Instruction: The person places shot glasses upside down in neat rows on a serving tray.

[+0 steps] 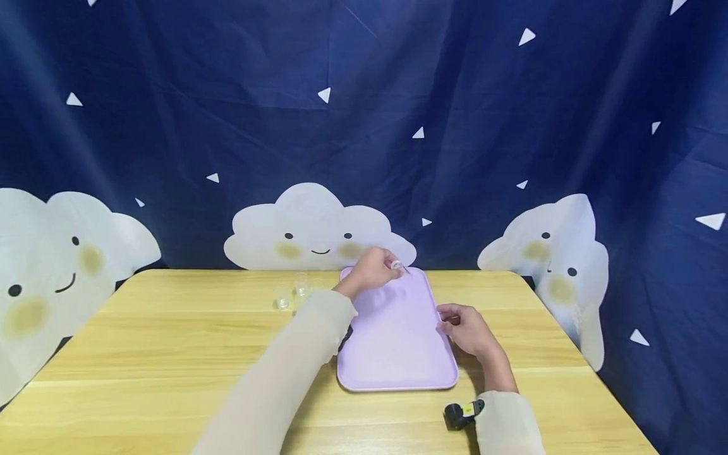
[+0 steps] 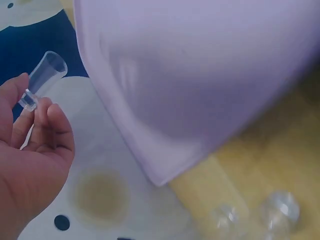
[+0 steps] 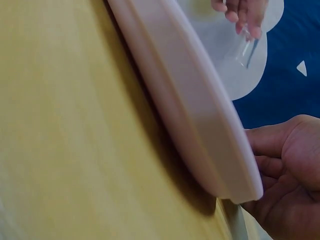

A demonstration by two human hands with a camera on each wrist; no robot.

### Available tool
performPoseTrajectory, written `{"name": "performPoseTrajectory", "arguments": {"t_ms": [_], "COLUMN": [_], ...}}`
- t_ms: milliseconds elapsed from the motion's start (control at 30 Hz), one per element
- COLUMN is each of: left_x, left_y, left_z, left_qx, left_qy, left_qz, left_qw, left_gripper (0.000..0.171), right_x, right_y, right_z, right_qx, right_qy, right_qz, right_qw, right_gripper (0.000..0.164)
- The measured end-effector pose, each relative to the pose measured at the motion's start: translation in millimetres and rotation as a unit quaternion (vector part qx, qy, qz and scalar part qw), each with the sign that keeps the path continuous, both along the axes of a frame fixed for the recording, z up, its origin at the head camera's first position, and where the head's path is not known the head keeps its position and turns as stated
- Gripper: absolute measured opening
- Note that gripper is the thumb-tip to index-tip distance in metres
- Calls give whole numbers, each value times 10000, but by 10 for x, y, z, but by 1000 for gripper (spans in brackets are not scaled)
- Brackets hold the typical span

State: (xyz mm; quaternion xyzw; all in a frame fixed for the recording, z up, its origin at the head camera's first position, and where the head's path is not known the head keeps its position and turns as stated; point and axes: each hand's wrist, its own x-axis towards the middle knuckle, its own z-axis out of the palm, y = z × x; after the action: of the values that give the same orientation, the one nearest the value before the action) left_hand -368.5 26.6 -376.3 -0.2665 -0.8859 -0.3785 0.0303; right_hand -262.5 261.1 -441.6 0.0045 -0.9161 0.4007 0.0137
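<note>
Your left hand pinches a small clear cup by its base between thumb and fingertips; the cup is tilted, over the far end of the lilac tray. Your right hand touches the tray's right edge, fingers bent; you cannot tell whether they grip it. More clear cups stand on the table, left of the tray. To handle the cup well, leave its rim free, turn it upright before lowering, and steady the tray.
</note>
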Motion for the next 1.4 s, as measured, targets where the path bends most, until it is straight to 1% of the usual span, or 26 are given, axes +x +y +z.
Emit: {"name": "performPoseTrajectory", "arguments": {"t_ms": [100,200,333,500,700,933,1067,1233,1400], "left_x": [-29,-29,-18,-7,4,43,66,71,85], "left_y": [77,151,231,280,304,356,373,388,397], "left_z": [-72,-119,-157,-204,-279,-350,-378,-430,-479], "left_qx": [309,569,829,971,1221,1296,1242,1105,1169], "left_qy": [-4,-74,-310,-579,-818,-1084,-1203,-1203,-1177], "left_qz": [36,78,252,487,483,403,399,423,408], "left_qw": [9995,9983,9958,9924,9880,9848,9841,9857,9853], "left_gripper": [18,17,19,21,23,25,27,25,22], "right_x": [-5,-4,2,2,-13,7,12,4,-7], "right_y": [-6,-14,-16,-17,-11,-11,-11,-5,6], "right_z": [-9,-9,6,24,18,24,27,21,5], "right_qx": [1,-28,-62,-51,-42,-36,-73,-92,-121], "right_qy": [-14,-48,-80,-39,6,-102,-122,-77,-20], "right_qz": [11,19,-6,15,30,-6,-19,-6,37], "right_qw": [10000,10000,9999,10000,10000,9999,9999,9999,9999], "right_gripper": [35,35,35,35,35,36,35,35,35]}}
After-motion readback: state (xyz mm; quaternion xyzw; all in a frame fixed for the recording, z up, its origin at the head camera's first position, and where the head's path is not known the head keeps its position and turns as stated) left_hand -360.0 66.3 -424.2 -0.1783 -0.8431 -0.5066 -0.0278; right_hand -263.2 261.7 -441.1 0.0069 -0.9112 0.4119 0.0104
